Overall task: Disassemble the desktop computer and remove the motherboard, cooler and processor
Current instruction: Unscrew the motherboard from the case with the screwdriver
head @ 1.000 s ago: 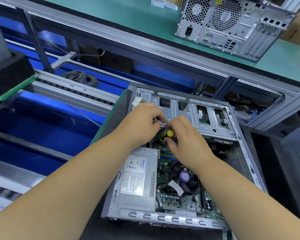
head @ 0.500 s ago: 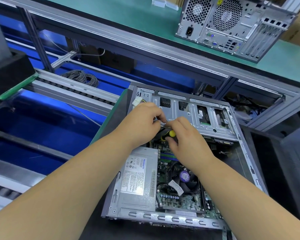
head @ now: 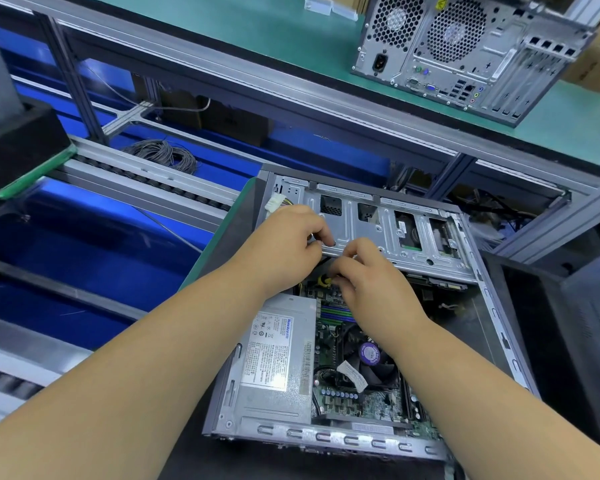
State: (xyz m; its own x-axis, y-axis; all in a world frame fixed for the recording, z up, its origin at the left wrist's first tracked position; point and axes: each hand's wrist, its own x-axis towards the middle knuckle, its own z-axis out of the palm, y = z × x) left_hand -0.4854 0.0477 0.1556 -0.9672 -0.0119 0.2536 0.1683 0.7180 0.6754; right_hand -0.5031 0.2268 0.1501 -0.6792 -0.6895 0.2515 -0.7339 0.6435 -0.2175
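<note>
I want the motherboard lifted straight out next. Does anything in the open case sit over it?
Yes. The grey metal power supply box covers the green motherboard's left side, the black cooler fan sits on its middle, the silver drive cage overhangs its far end, and both hands work there.

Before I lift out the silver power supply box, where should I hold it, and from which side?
Probably grip the power supply across its long side walls, coming from above: it lies flat in the open case with its labelled face up. The left wall sits against the case side, so finger room there looks tight.
</note>
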